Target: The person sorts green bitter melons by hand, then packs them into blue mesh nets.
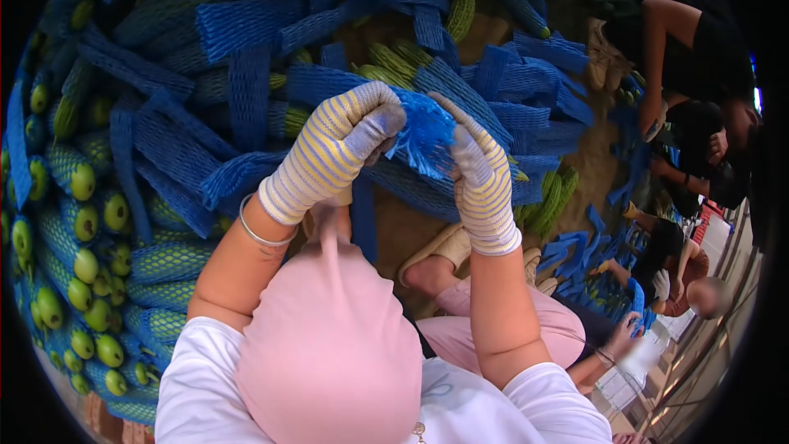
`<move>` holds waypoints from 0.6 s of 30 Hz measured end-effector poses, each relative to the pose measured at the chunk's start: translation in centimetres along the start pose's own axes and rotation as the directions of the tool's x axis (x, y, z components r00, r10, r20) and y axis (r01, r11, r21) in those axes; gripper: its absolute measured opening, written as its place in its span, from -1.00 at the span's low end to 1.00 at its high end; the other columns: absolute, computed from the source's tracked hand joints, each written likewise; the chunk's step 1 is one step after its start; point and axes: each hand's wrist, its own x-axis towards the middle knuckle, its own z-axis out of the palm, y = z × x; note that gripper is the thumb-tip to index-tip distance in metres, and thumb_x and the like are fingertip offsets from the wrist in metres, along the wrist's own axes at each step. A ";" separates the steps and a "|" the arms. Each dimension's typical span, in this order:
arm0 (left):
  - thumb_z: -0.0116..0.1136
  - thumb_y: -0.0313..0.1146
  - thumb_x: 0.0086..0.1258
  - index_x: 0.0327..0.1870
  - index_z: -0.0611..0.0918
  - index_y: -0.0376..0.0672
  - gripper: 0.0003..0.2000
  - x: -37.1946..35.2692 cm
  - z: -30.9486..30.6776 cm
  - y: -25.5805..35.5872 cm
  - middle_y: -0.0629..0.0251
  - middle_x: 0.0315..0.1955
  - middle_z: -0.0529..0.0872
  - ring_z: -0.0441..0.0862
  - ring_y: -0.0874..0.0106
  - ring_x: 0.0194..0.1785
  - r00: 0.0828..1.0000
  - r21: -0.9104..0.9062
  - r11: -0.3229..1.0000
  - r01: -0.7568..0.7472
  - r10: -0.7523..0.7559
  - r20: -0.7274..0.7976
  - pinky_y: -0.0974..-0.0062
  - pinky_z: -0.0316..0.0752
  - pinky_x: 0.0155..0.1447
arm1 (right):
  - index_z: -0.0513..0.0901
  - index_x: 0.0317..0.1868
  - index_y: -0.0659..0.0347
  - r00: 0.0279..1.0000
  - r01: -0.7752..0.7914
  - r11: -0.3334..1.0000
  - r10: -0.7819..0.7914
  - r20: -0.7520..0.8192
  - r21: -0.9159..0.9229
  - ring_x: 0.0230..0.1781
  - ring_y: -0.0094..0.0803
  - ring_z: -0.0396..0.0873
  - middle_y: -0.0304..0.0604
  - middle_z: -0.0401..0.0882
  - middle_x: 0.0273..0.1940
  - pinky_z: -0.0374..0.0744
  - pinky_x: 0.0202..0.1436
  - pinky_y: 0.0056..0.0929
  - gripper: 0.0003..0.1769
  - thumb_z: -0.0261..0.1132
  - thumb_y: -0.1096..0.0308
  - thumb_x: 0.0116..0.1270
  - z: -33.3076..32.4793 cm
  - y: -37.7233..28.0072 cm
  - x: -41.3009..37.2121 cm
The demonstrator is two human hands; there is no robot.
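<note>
Both my hands wear striped knit gloves and are raised at the middle of the view. My left hand [349, 144] is closed, gripping the left end of a blue foam net sleeve [421, 136]. At the sleeve's frayed right end is my right hand [481, 173], its fingers long and its thumb bent in, with the net's edge between them. Behind the hands lie more blue net sleeves [251, 25], flattened and loose. Among them are light green, ridged bitter melons [464, 0], some partly inside nets. Another bitter melon bunch [559, 197] lies right of my right hand.
A big stack of netted green gourds [82, 181] fills the left side. Brown cloth [394, 222] covers the ground below the sleeves. Other people [699, 115] sit along the right, near more blue nets [583, 255]. A shoe [436, 251] is close to my right forearm.
</note>
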 end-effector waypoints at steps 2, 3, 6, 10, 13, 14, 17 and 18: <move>0.04 -0.32 0.50 -0.28 0.57 -0.18 -0.84 -0.2 0.3 -0.2 0.49 -0.55 0.47 0.35 0.68 -0.47 0.999 0.012 0.999 -0.033 0.033 -0.010 0.66 0.29 -0.38 | 0.50 0.23 0.40 0.999 0.042 0.995 -0.043 0.006 0.089 0.02 -0.50 0.55 -0.10 0.62 0.00 0.47 0.19 -0.52 -0.47 0.30 0.25 0.36 2.6 -0.3 -1.0; 0.04 -0.32 0.50 -0.30 0.56 -0.17 -0.84 -0.3 0.3 -0.3 0.49 -0.56 0.46 0.33 0.69 -0.49 0.996 0.017 0.997 -0.082 0.081 0.021 0.68 0.27 -0.40 | 0.50 0.23 0.40 0.999 0.041 0.995 -0.042 0.006 0.089 0.02 -0.50 0.55 -0.10 0.62 0.00 0.47 0.19 -0.52 -0.47 0.30 0.25 0.36 2.3 -0.2 -1.0; 0.04 -0.32 0.51 -0.31 0.55 -0.16 -0.84 -0.7 0.1 -0.1 0.50 -0.56 0.46 0.32 0.70 -0.50 0.997 -0.035 0.997 -0.065 0.066 0.035 0.70 0.25 -0.42 | 0.52 0.22 0.38 0.999 -0.019 0.971 0.011 -0.034 -0.238 0.01 -0.53 0.55 -0.12 0.63 -0.01 0.48 0.14 -0.58 -0.52 0.30 0.35 0.33 0.7 -0.9 0.0; 0.05 -0.25 0.50 -0.23 0.55 -0.17 -0.82 -0.3 -0.6 -0.2 0.43 -0.49 0.55 0.44 0.68 -0.47 0.999 -0.120 0.992 0.043 -0.043 0.007 0.71 0.33 -0.38 | 0.60 0.06 0.34 0.902 0.164 0.869 -0.324 -0.286 -0.468 -0.17 -0.41 0.59 -0.11 0.65 -0.14 0.54 -0.04 -0.47 -0.67 0.23 0.50 0.27 -1.5 0.9 1.5; 0.19 -0.30 0.39 -0.07 0.64 -0.21 -0.78 -0.7 1.5 2.2 0.27 -0.28 0.69 0.65 0.42 -0.11 0.914 -0.146 0.981 -0.131 0.176 0.365 0.40 0.52 0.04 | 0.59 -0.07 0.27 0.844 0.338 0.545 -0.536 -0.009 -0.767 -0.23 -0.13 0.60 0.00 0.59 -0.22 0.55 -0.10 -0.34 -0.72 0.30 0.50 0.17 0.5 1.7 2.0; 0.23 -0.31 0.34 -0.06 0.64 -0.22 -0.76 -0.2 2.1 2.4 0.21 -0.25 0.71 0.65 0.33 -0.06 0.879 -0.090 0.968 -0.234 0.250 0.406 0.35 0.50 0.09 | 0.59 -0.06 0.27 0.881 0.312 0.601 -0.472 -0.012 -0.735 -0.22 -0.16 0.61 -0.01 0.60 -0.21 0.55 -0.10 -0.35 -0.71 0.31 0.50 0.16 1.4 1.6 2.0; 0.27 -0.37 0.23 -0.08 0.64 -0.21 -0.75 1.3 2.0 2.4 0.08 -0.25 0.70 0.64 0.08 -0.03 0.761 0.335 0.686 -0.646 0.546 0.350 0.28 0.49 0.10 | 0.59 -0.07 0.28 0.921 0.246 0.888 -0.339 -0.192 -0.390 -0.24 -0.46 0.61 -0.15 0.66 -0.25 0.58 -0.10 -0.47 -0.73 0.31 0.49 0.19 1.6 0.6 2.7; 0.23 -0.40 0.21 -0.12 0.64 -0.21 -0.78 1.7 1.6 2.2 0.07 -0.26 0.68 0.62 0.02 -0.10 0.745 0.442 0.602 -0.665 0.579 0.332 0.20 0.50 0.05 | 0.59 -0.07 0.28 0.902 0.265 0.906 -0.354 -0.247 -0.329 -0.26 -0.51 0.59 -0.17 0.66 -0.26 0.58 -0.12 -0.48 -0.74 0.30 0.48 0.20 1.1 0.1 2.9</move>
